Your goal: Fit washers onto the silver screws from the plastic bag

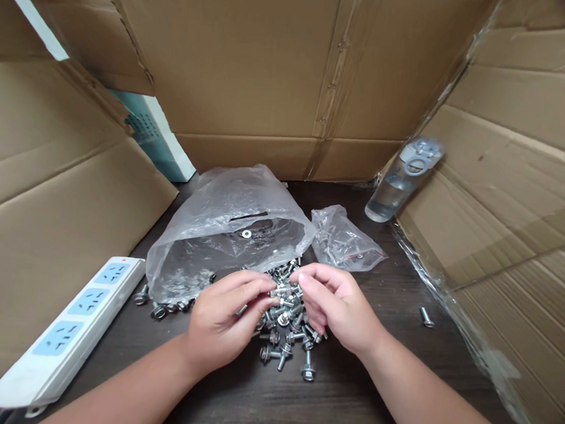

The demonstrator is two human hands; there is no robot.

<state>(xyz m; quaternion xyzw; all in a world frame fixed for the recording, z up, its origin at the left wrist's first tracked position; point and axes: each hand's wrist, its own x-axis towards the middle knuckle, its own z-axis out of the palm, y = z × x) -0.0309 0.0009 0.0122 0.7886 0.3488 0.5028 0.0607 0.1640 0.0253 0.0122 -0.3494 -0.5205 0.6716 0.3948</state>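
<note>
My left hand [223, 319] and my right hand [336, 306] meet over a heap of metal bolts with washers [286, 334] on a dark wooden table [345, 402]. Both hands pinch one small bolt [281, 292] between their fingertips, just above the heap. Behind the heap lies a large clear plastic bag [226, 233] with a washer [246, 234] on it. A smaller clear bag [342, 240] lies to the right of it.
A white power strip [69, 332] lies at the left. Cardboard walls [256, 58] enclose the table on three sides. A clear water bottle [401, 179] leans at the back right. One stray bolt [426, 317] lies at the right, a few more [155, 306] at the left.
</note>
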